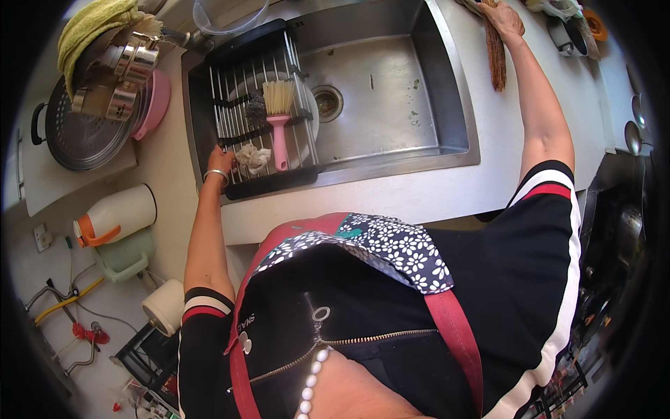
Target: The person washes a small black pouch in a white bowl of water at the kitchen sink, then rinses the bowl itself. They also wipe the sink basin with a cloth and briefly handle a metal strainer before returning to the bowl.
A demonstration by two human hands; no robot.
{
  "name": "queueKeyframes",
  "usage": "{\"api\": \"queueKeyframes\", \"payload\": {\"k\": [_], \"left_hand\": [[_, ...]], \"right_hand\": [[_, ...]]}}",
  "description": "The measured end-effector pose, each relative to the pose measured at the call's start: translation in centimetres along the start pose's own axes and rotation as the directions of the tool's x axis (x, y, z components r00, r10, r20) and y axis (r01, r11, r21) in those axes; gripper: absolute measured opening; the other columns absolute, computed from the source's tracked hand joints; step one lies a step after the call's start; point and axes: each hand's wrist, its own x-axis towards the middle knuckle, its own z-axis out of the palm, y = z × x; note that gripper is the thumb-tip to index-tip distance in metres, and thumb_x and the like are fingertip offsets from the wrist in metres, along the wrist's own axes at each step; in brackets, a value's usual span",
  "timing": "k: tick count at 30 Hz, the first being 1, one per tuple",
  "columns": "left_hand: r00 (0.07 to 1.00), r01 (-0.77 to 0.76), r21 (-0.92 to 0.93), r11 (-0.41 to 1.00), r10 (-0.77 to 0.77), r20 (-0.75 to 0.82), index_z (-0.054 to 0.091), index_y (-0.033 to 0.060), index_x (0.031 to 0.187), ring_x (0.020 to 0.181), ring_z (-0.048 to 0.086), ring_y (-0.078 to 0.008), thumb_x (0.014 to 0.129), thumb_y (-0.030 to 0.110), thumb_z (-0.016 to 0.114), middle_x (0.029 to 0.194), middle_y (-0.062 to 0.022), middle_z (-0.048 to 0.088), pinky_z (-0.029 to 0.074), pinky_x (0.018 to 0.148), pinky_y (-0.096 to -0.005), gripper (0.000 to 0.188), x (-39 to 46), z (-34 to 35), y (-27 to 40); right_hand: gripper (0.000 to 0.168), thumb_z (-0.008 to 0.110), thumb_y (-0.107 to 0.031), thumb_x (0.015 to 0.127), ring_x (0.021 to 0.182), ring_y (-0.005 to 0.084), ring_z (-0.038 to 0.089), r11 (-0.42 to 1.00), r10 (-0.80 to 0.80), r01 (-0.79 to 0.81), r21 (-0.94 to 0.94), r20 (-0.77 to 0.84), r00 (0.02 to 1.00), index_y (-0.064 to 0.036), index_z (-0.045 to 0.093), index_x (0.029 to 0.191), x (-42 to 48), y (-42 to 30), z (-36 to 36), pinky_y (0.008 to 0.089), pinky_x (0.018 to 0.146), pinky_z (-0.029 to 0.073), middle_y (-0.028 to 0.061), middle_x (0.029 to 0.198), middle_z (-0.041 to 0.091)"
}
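Out to the left, my left hand (221, 160) grips the left side of a black-ended metal roll-up drying rack (269, 183), its fingertips partly hidden. The rack spans the left part of a stainless steel sink (377, 94). On its rods lie a pink-handled brush (280, 136), a dark scouring pad (255, 108) and a crumpled pale cloth or scrubber (253, 158). A white plate or basin (314, 112) shows beneath them. At the far right, my right hand (505, 23) is closed around a brown bristle whisk (496, 60) over the counter (534, 99).
Green scraps (414, 118) lie in the sink near its drain (328, 103). To the left stand a lidded pot (86, 131), a pink basin (154, 102) and a white-and-orange jug (123, 214). A small metal pot (568, 39) sits at the upper right.
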Motion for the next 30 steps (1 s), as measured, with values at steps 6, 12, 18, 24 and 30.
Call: {"api": "queueKeyframes", "payload": {"k": [6, 12, 18, 24, 30], "left_hand": [[0.998, -0.059, 0.068, 0.996, 0.059, -0.006, 0.046, 0.0011, 0.087, 0.052, 0.053, -0.0163, 0.076, 0.011, 0.049, 0.067, -0.0078, 0.053, 0.045, 0.041, -0.0294, 0.015, 0.7, -0.6, -2.0], [0.985, -0.167, 0.049, 0.985, 0.168, -0.031, 0.048, 0.0004, 0.103, 0.063, 0.055, -0.0148, 0.079, 0.016, 0.053, 0.075, -0.0083, 0.058, 0.046, 0.052, -0.0272, 0.029, 0.3, -1.3, -3.1], [0.968, -0.201, -0.134, 0.970, 0.176, -0.180, 0.047, 0.0036, 0.114, 0.085, 0.052, -0.0094, 0.084, 0.017, 0.052, 0.102, -0.0059, 0.055, 0.045, 0.065, -0.0218, 0.034, -5.6, -3.1, -4.1], [0.868, -0.341, 0.007, 0.940, 0.318, -0.382, 0.050, 0.0016, 0.110, 0.098, 0.051, -0.0180, 0.084, 0.010, 0.047, 0.110, -0.0094, 0.051, 0.040, 0.085, -0.0274, 0.027, -11.4, -3.0, -7.0], [0.781, -0.374, 0.443, 0.815, 0.534, -0.323, 0.051, 0.0038, 0.110, 0.107, 0.043, -0.0284, 0.080, 0.010, 0.050, 0.115, -0.0118, 0.048, 0.033, 0.093, -0.0342, 0.031, -12.4, -1.5, -5.6]], "right_hand": [[0.025, 0.057, -0.027, 0.069, 0.066, 0.0305, 0.058, 0.808, -0.567, 0.506, -0.301, -0.631, 0.530, -0.008, 0.062, 0.083, -3.8, -5.0, 2.6, 0.0407, 0.061, 0.046, 0.0134, 0.067, 0.058], [0.019, 0.048, -0.008, 0.072, 0.074, 0.0337, 0.058, 0.881, -0.472, 0.419, 0.218, 0.393, 0.789, 0.001, 0.057, 0.086, -13.9, -5.2, 15.8, 0.0421, 0.063, 0.046, 0.0198, 0.085, 0.057], [0.028, 0.049, -0.007, 0.070, 0.092, 0.0412, 0.051, 0.995, 0.051, -0.011, -0.096, 0.425, 0.904, 0.004, 0.055, 0.095, -17.3, -2.6, 20.7, 0.0427, 0.079, 0.045, 0.0231, 0.101, 0.051], [0.021, 0.054, -0.012, 0.068, 0.094, 0.0347, 0.049, 0.988, -0.022, 0.085, -0.133, 0.414, 0.910, 0.001, 0.059, 0.083, -19.1, -5.5, 23.0, 0.0397, 0.075, 0.043, 0.0171, 0.099, 0.054], [0.023, 0.046, -0.009, 0.073, 0.080, 0.0306, 0.058, 0.734, -0.545, 0.275, 0.621, 0.296, 0.784, -0.003, 0.062, 0.089, -21.0, -11.4, 24.7, 0.0353, 0.074, 0.045, 0.0160, 0.083, 0.061]]}}
